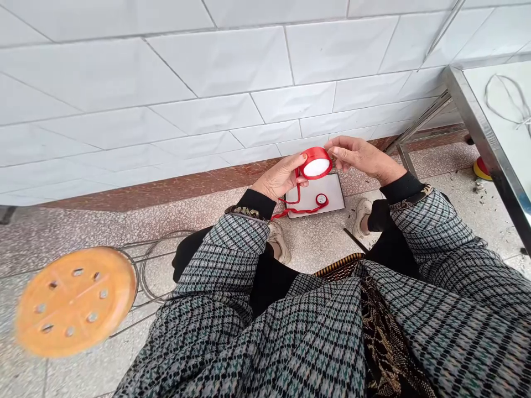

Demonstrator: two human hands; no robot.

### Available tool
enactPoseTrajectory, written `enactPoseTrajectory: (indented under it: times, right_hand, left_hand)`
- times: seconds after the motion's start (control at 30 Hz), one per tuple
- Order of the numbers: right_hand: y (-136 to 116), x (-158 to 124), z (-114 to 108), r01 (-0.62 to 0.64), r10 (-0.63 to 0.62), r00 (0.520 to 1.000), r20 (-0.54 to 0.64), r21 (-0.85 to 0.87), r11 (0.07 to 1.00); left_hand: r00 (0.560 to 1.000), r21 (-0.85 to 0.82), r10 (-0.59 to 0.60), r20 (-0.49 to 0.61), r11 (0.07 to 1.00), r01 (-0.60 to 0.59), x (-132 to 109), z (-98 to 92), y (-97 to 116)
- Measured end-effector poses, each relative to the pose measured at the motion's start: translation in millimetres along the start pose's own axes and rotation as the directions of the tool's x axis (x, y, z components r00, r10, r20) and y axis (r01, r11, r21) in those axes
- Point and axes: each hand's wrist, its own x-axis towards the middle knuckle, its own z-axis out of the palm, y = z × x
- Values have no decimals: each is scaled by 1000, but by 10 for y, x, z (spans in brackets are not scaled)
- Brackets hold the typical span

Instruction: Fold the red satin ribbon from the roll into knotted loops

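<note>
In front of me, my left hand grips a roll of red ribbon with a white round face turned towards me. My right hand is at the roll's right edge, its thumb and index finger close together in a pinch. Whatever lies between those fingertips is too small to make out. Red ribbon hangs below my left hand and runs over a shallow white tray on the floor. A small white disc with red ribbon round it lies in the tray.
At left stands a round orange stool with wire legs. To my right is a metal-framed table with a thin white cable on top. A white tiled wall rises close ahead. A dark thin stick lies between my feet.
</note>
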Motion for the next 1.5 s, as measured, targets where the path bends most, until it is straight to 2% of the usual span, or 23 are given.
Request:
enactPoseTrajectory:
  times: [0.07,0.13,0.3,0.43,0.53,0.6,0.7,0.9,0.97,1.13,1.3,1.4,1.47,1.5]
  right_hand:
    - [-5,-22,-3,10,-11,995,98,14,1000]
    - [18,-31,17,33,-35,992,119,18,999]
    - [139,17,141,125,-123,990,71,-25,992]
    - [116,30,147,175,-195,979,-51,-272,946]
    - [70,30,58,168,-218,972,-84,-398,902]
    - [60,34,0,147,-198,976,-91,-399,905]
    - [68,42,-40,122,-173,978,-113,-361,925]
    - [24,33,1,31,-61,987,-151,-196,980]
    - [-6,28,12,18,-52,982,-183,-179,984]
    - [-43,37,16,-8,-16,980,-201,-120,993]
    - [-6,69,-6,7,-16,990,-139,-68,998]
    - [47,101,-48,13,-18,997,-74,-60,998]
    - [86,119,-87,16,-19,999,-45,-70,997]
    - [104,125,-107,21,-24,999,-36,-74,997]
  left_hand:
    - [1000,2,-11,19,1000,11,-5,-7,-10]
    - [999,-14,-17,42,1000,18,-8,-22,-22]
    - [997,-30,-19,75,999,21,2,-34,-28]
    - [998,0,-46,37,999,46,26,-15,-5]
    - [999,-33,-18,-46,999,17,43,-26,18]
    - [995,-44,3,-98,999,-7,47,-42,37]
    - [992,-12,30,-120,999,-31,46,-55,63]
    - [977,58,84,-193,996,-74,50,-11,69]
    - [960,123,149,-235,985,-123,47,-5,72]
    - [907,453,364,-212,859,-239,10,-47,140]
    - [833,756,547,-88,581,-301,-30,-82,148]
    - [799,860,600,-47,431,-273,-38,-81,98]
    - [781,867,623,-51,416,-275,-41,-64,67]
    - [780,846,622,-67,450,-287,-41,-50,57]
